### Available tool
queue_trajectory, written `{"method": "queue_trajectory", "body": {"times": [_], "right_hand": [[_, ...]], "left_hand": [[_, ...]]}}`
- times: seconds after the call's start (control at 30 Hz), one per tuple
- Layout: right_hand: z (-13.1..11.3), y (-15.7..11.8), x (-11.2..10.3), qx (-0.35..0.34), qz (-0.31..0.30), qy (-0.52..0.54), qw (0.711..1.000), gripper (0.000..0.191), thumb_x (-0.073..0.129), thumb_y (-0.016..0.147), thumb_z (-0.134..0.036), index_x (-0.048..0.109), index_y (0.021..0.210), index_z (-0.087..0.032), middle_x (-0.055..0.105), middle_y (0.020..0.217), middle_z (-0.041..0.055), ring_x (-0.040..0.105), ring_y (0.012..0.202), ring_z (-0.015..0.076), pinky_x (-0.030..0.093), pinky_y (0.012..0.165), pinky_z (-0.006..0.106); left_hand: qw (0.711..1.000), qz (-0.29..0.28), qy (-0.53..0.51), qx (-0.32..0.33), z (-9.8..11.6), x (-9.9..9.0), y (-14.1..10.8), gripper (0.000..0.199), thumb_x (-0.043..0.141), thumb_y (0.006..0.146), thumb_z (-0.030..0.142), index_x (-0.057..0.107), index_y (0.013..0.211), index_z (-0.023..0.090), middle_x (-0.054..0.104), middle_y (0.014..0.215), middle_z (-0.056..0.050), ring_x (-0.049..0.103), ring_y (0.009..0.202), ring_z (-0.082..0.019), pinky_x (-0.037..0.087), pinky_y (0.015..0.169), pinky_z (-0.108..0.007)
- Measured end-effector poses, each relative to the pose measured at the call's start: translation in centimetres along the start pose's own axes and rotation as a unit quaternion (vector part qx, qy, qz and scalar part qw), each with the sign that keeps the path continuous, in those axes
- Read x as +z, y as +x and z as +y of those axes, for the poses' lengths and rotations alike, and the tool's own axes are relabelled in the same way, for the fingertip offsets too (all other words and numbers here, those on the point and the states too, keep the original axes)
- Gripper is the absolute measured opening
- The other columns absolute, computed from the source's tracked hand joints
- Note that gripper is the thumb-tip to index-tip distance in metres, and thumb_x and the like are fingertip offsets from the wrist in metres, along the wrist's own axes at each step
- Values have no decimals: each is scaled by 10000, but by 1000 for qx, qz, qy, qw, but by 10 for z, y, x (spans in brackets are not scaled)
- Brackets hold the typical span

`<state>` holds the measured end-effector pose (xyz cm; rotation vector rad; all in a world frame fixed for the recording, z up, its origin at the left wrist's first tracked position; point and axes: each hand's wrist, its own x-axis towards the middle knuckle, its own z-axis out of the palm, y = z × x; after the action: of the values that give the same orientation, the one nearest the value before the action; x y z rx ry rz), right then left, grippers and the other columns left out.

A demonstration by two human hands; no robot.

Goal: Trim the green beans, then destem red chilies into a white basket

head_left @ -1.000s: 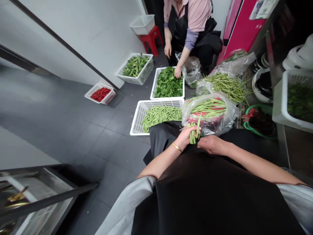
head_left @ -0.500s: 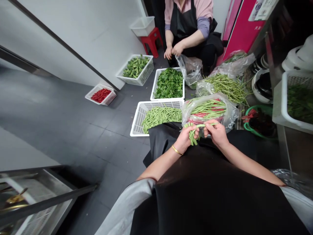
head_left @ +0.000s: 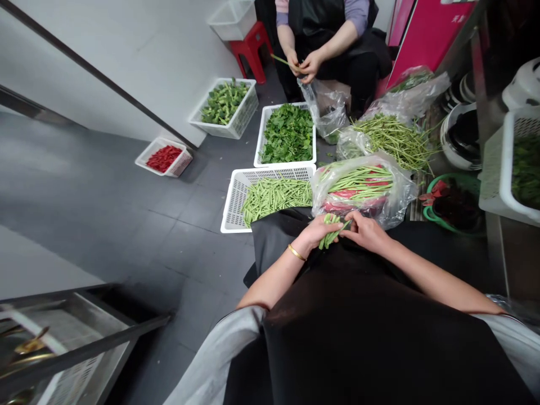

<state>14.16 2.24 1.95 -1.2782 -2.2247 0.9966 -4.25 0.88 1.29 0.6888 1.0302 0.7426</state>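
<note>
Two hands were in view. The left hand point(head_left: 314, 233) had its fingers point(head_left: 325, 223) clamped round a bunch of green long beans point(head_left: 331, 235) — stalks uncountable, partly hidden by those fingers. The right hand point(head_left: 367, 233) had its fingers together, tips at the bunch — grip not determinable. A clear plastic bag point(head_left: 400, 205) of long beans lay just beyond; five white plastic baskets point(head_left: 235, 197) were counted.

Bright, even light; soft shadows; wide-angle edges bowed.
</note>
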Motion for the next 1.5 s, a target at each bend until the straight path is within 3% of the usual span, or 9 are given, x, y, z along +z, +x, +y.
{"method": "queue_trajectory", "body": {"times": [0.2,0.33,0.57,0.7,0.77,0.9,1.13,1.33,1.5], "right_hand": [[20,-4,-33,-108,-197,-31,974,244,463,950,-296,642,807,-211,686,798,52,633,713,182,445,663,276],[29,0,-32,-77,-223,32,971,292,480,923,-311,610,681,-213,643,653,13,576,589,152,417,597,260],[26,8,20,139,116,199,963,365,372,962,-461,534,743,-217,541,525,-38,514,457,129,416,502,244],[54,19,3,109,-143,81,980,328,511,899,-446,605,690,-212,600,530,-23,568,501,140,434,561,244],[70,35,-15,109,-218,-48,969,287,561,878,-409,657,695,-209,677,624,13,627,599,165,440,600,247],[93,90,-20,151,-112,-306,933,293,455,951,-314,696,1053,-181,732,1054,122,681,912,233,470,736,281],[98,145,-17,132,-120,-392,902,306,410,950,-209,660,1059,-71,709,1052,215,679,944,287,483,776,327],[49,78,-75,55,198,-145,968,278,486,936,-411,614,837,-184,709,762,97,660,710,224,504,723,336],[-2,-17,-27,71,185,192,961,321,555,899,-546,567,825,-234,692,682,42,655,613,199,539,642,338]], "left_hand": [[961,-124,248,4,3,-1,0,209,748,694,280,596,713,138,583,575,20,501,486,-82,380,473,-198],[944,-81,309,82,-1,12,4,164,698,697,200,549,648,154,562,566,34,477,524,-78,356,500,-189],[992,89,-93,15,-17,20,32,291,720,723,376,550,779,147,643,610,-22,598,495,-126,489,504,-237],[957,183,-221,-44,-19,-1,45,266,762,664,290,580,767,125,661,619,-42,623,523,-139,519,541,-259],[962,127,-238,-43,-18,-7,45,310,801,621,257,601,814,121,656,623,-27,631,544,-146,540,591,-289],[975,-39,-214,-48,-17,-4,41,460,866,554,248,628,925,115,641,624,-11,642,584,-154,551,656,-321],[980,-58,-184,-45,-18,-8,41,398,866,552,323,559,719,135,549,532,23,453,421,-72,427,444,-230],[977,-5,-205,-51,-13,4,34,420,856,576,328,643,859,103,541,566,32,449,438,-67,415,461,-236],[967,3,-253,33,-2,24,24,389,815,674,330,613,933,122,675,805,-48,474,511,-47,441,543,-223]]}}
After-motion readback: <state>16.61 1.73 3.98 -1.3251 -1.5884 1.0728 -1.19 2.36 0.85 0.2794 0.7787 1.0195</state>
